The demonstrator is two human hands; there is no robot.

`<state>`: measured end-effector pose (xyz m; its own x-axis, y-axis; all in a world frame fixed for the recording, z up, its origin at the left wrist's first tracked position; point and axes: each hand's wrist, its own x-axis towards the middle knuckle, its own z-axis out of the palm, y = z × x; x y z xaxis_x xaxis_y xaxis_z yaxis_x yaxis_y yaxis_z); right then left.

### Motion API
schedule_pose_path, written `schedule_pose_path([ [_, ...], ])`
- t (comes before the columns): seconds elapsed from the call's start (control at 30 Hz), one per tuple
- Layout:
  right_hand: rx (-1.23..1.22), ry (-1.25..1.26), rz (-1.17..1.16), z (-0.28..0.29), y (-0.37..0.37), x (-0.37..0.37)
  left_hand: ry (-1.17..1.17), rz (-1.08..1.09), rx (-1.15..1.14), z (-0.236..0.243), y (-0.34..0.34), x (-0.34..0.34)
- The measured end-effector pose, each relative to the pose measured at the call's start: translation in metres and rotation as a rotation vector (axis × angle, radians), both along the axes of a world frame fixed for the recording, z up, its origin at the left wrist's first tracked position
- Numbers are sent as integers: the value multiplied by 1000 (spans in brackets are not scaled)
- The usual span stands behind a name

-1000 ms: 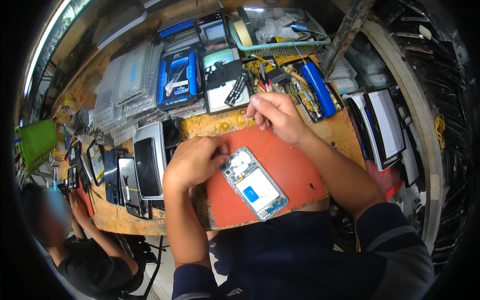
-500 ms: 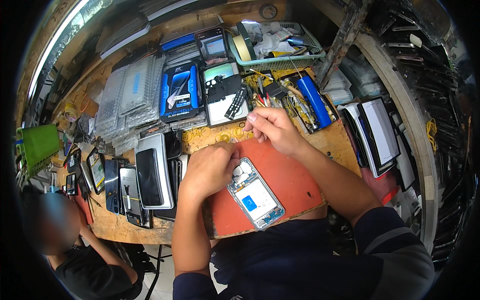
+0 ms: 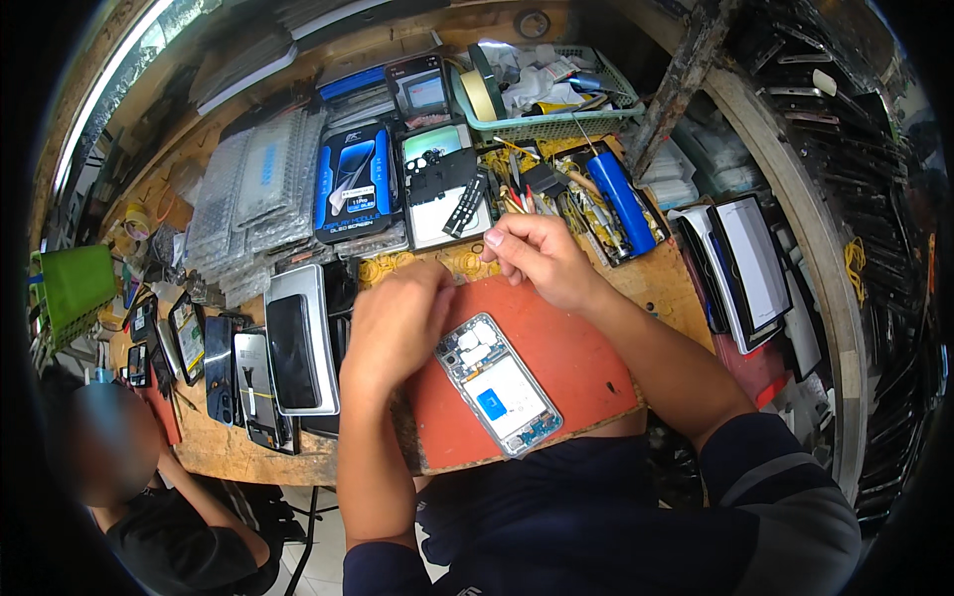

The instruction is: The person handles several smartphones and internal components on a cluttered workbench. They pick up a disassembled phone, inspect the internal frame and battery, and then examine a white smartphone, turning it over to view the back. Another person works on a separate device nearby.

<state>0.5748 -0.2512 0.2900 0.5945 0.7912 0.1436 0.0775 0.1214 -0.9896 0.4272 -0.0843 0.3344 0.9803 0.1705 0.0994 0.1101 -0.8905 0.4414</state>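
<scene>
An opened phone (image 3: 502, 385) with its back off lies tilted on the red mat (image 3: 586, 372). Its circuit board, white battery area and blue square label show. My left hand (image 3: 399, 320) hovers beside the phone's upper left corner, over the mat's far left edge. Its fingers curl downward and together, mostly hidden behind the back of the hand. Above the far edge of the mat, my right hand (image 3: 547, 260) has thumb and forefinger pinched together. Anything held in either hand is too small or hidden to make out.
Rubber bands (image 3: 383, 266) lie beyond the mat. A blue cylinder (image 3: 624, 204) rests on a tool tray, near a blue screen box (image 3: 355, 184). Several phones (image 3: 291, 348) and bubble-wrapped packs (image 3: 263, 184) fill the left. Another person (image 3: 184, 536) sits at lower left.
My left hand has drawn away from the phone, leftward and slightly farther off, uncovering its upper left corner. My right hand stays pinched in nearly the same place. The view has shifted slightly.
</scene>
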Motion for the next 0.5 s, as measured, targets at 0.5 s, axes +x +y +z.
schedule_pose_path([
  [0.5, 32, -12, -17, -6, 3, -2, 83, 166, 79, -8, 24, -8],
])
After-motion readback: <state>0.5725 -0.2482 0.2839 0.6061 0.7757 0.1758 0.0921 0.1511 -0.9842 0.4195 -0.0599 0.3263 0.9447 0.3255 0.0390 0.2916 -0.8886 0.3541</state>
